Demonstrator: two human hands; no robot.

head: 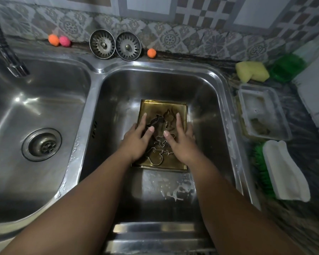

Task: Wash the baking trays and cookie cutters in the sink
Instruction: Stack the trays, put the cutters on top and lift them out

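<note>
A stainless double sink (85, 111) fills most of the frame, set into a dark patterned countertop (302, 199) below a tiled wall (173, 37). Its left basin (35, 100) shows a round drain (41, 144), and the faucet (9, 57) leans in from the upper left. In the right basin (155, 85), at the centre of the frame, a brass-coloured baking tray (162, 107) lies flat on the floor, with white suds (171, 188) on the steel just below it. Two bare forearms reach up from the bottom edge. The left hand (136, 142) lies flat on the tray's left half and the right hand (180, 144) on its right half, visible fingers straight and spread, gripping nothing; the outer fingers reach the tray's side edges and are partly hidden. Between and under the hands, several metal cookie cutters (159, 142) lie inside the tray, thumbs touching them. Along the right side of the frame sit a white scrub brush (284, 172) with green bristles, a clear plastic tub (241, 107), a yellow sponge (251, 71) and a blurred green plastic object (285, 68). Against the wall at the top stand two sink strainers (102, 44), tilted side by side, with an orange ball (53, 39) touching a pink ball (64, 41) to their left and another orange ball (151, 53) to their right.
</note>
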